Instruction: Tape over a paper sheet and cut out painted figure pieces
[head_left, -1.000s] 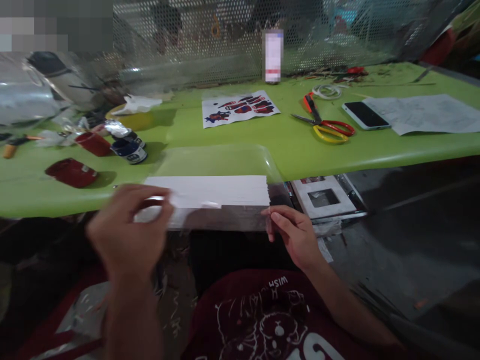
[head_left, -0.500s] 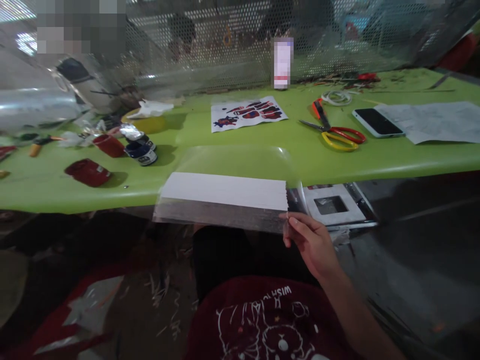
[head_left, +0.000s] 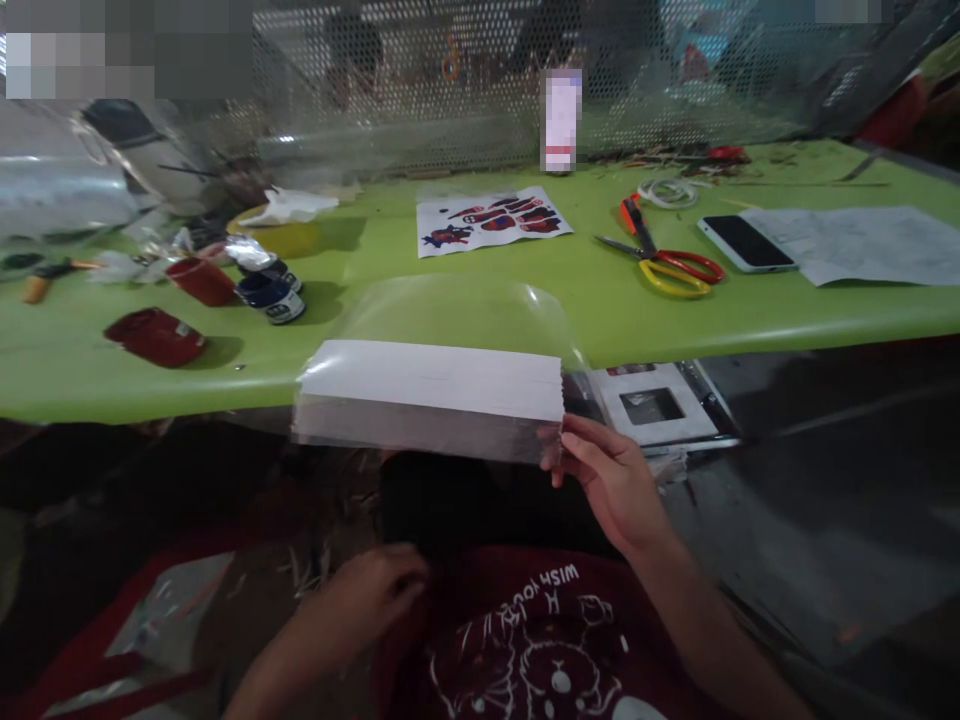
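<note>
My right hand [head_left: 607,480] pinches the lower right corner of a clear plastic sheet [head_left: 435,430], thumb on top. Across the sheet lies a white paper strip [head_left: 435,380] with a jagged right end. The sheet's far part rests over the table's front edge, and its near part sticks out above my lap. My left hand [head_left: 382,590] is low in front of my shirt, apart from the sheet. It is blurred and its fingers are mostly hidden.
On the green table [head_left: 480,320] lie a printed sheet [head_left: 491,222], scissors [head_left: 667,265], a phone [head_left: 746,243] and papers [head_left: 862,240]. Red pots [head_left: 157,335] and a dark blue jar [head_left: 271,300] stand at left. A white frame [head_left: 652,405] is below the edge.
My left hand has come into view from below. My right hand still holds the sheet's corner. The whole view has shifted slightly.
</note>
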